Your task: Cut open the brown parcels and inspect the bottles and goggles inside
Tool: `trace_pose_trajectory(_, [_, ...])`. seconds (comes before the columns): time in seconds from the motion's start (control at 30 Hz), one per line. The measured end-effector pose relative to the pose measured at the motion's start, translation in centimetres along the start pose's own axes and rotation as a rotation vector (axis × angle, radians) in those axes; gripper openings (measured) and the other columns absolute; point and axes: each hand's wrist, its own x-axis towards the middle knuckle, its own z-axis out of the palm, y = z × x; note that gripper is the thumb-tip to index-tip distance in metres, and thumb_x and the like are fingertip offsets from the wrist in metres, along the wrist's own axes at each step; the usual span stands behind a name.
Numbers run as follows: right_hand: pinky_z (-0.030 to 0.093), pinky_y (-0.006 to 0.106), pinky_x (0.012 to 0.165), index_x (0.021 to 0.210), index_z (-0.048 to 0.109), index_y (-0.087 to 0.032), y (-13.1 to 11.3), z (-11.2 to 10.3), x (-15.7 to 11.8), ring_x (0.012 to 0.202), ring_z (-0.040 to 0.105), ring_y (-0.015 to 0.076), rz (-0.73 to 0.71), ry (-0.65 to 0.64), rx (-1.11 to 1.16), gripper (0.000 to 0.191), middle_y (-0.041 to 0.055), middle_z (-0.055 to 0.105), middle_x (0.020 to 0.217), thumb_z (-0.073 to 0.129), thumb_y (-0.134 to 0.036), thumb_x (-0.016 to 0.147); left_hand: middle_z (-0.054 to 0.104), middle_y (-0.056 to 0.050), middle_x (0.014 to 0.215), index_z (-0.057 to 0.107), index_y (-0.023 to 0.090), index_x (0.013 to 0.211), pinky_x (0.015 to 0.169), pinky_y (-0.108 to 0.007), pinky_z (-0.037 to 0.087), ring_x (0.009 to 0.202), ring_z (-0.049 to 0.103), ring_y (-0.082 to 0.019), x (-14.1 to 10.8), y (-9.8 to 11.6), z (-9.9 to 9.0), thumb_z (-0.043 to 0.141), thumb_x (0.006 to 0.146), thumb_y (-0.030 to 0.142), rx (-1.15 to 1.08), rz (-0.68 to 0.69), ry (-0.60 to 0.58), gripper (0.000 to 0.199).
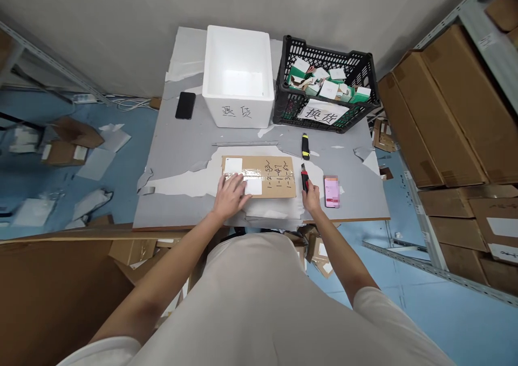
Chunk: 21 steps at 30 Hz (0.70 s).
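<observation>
A taped cardboard box (259, 163) with white labels and handwritten numbers lies flat on the table in front of me. My left hand (230, 196) rests on its near left corner, fingers spread over the cardboard and a label. Just right of the box, my right hand (311, 197) is closed around a red and black utility knife (304, 176), which points away from me. Whether its blade is out is too small to tell. Beyond it lies a second utility knife (305, 147), black and yellow. A phone with a lit pink screen (332, 191) is right of my right hand.
At the back of the table (178, 144) stand a white foam bin (238, 104) and a black crate (324, 115) of small green and white boxes. A dark phone (185, 106) lies left. Shelves of cartons (453, 117) rise at right; a large open carton (52, 290) is at left.
</observation>
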Motion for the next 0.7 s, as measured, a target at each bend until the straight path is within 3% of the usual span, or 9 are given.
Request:
trace_pose_trajectory(0.1, [0.038,0.045,0.099,0.143,0.036,-0.017,-0.1,2.7,0.7,0.114,0.044,0.029,0.036,-0.033,-0.066,0.059,0.0161,0.045,0.122,0.041,-0.024,0.084,0.057,-0.016,0.13,0.059,0.018,0.122,0.11,-0.051,0.03,0.126,0.048,-0.029,-0.7,0.8,0.3,0.042,0.093,0.035,-0.039,0.033,-0.025,0.037])
trace_pose_trajectory(0.27, [0.038,0.047,0.096,0.143,0.035,-0.018,0.3,5.4,0.3,0.115,0.043,0.0316,0.094,-0.038,-0.143,0.06,0.018,0.044,0.122,0.041,-0.02,0.083,0.055,-0.016,0.133,0.053,0.015,0.13,0.109,-0.051,0.032,0.13,0.045,-0.03,-1.6,1.2,1.0,0.038,0.094,0.032,-0.047,0.013,-0.05,0.042])
trace_pose_trajectory(0.37, [0.036,0.051,0.096,0.141,0.036,-0.019,0.5,5.2,0.1,0.118,0.041,0.0342,0.117,-0.055,-0.15,0.061,0.0188,0.045,0.123,0.047,-0.022,0.081,0.055,-0.016,0.134,0.051,0.017,0.133,0.109,-0.052,0.032,0.131,0.044,-0.03,-1.9,1.0,1.3,0.039,0.094,0.032,-0.055,0.008,-0.056,0.044])
trace_pose_trajectory(0.47, [0.034,0.053,0.098,0.143,0.032,-0.017,-0.8,2.6,1.1,0.122,0.039,0.0355,0.093,0.052,-0.092,0.061,0.0205,0.042,0.129,0.045,-0.033,0.085,0.056,-0.016,0.133,0.052,0.016,0.133,0.109,-0.051,0.032,0.131,0.045,-0.03,-1.9,0.9,1.5,0.04,0.093,0.032,-0.057,0.014,-0.048,0.045])
trace_pose_trajectory(0.57, [0.028,0.052,0.105,0.146,0.025,-0.012,-4.6,-1.5,3.0,0.13,0.032,0.0337,-0.167,0.299,-0.059,0.06,0.0226,0.037,0.138,0.032,-0.04,0.093,0.056,-0.016,0.133,0.052,0.015,0.133,0.109,-0.05,0.033,0.131,0.044,-0.029,-1.9,0.7,1.7,0.042,0.092,0.031,-0.063,0.031,-0.04,0.045])
trace_pose_trajectory(0.6, [0.027,0.051,0.106,0.146,0.025,-0.014,-6.4,-2.7,3.7,0.131,0.031,0.0332,-0.339,0.266,-0.092,0.061,0.0211,0.036,0.141,0.034,-0.043,0.093,0.056,-0.016,0.133,0.052,0.016,0.133,0.109,-0.05,0.033,0.131,0.045,-0.029,-1.9,0.6,1.8,0.042,0.092,0.031,-0.067,0.032,-0.038,0.045])
trace_pose_trajectory(0.7, [0.026,0.048,0.107,0.145,0.031,-0.018,-11.6,-4.7,4.8,0.134,0.031,0.0337,-0.816,-0.056,-0.3,0.065,0.0173,0.036,0.147,0.046,-0.049,0.09,0.057,-0.016,0.132,0.052,0.017,0.133,0.109,-0.051,0.033,0.131,0.045,-0.029,-1.9,0.5,2.0,0.042,0.092,0.03,-0.075,0.025,-0.041,0.045])
